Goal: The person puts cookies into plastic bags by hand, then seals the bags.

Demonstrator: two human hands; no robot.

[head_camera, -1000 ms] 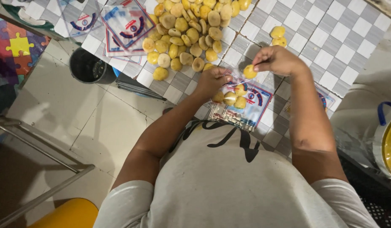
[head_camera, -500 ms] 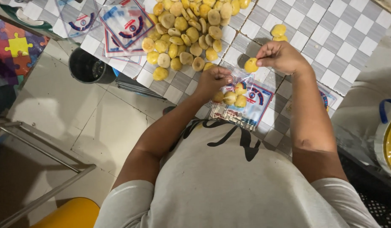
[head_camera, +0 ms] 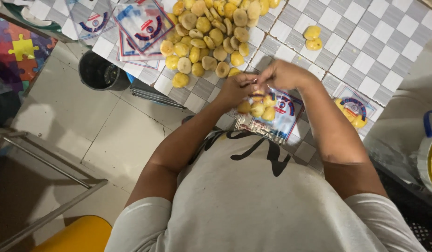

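Item: clear plastic bag (head_camera: pixel 276 119), flat pouch with a blue and red printed panel, laid on the checked tablecloth (head_camera: pixel 393 32) just ahead of the person's chest. Several round yellow pieces (head_camera: pixel 258 108) are already inside, bunched near its mouth at 12 o'clock of the pouch.

Step in hand, as judged: the bag is being filled, piece by piece. The left hand (head_camera: pixel 234 88) and the right hand (head_camera: pixel 283 74) are brought together over the bag's mouth, fingertips touching or nearly so. Fingers of both are curled into a pinch; the film edge appears to be held by the left hand, and something small appears to be pinched by the right, but what exactly cannot be told, since the fingers cover it.

Next move, as judged: the mouth must be kept spread while a piece is slipped in; thin film is slippery and likely to fold shut.

Supply: heap of yellow pieces (head_camera: pixel 211 37), at 11 o'clock from the hands; rounded, flattish, matt, some paler, some browner.

Also listed: two loose pieces (head_camera: pixel 312 38) at 1 o'clock; stack of empty bags (head_camera: pixel 141 28) at 10 o'clock; a filled bag (head_camera: pixel 354 112) at 3 o'clock; black bucket (head_camera: pixel 100 71) on the tiled floor (head_camera: pixel 118 144) at 9 o'clock.
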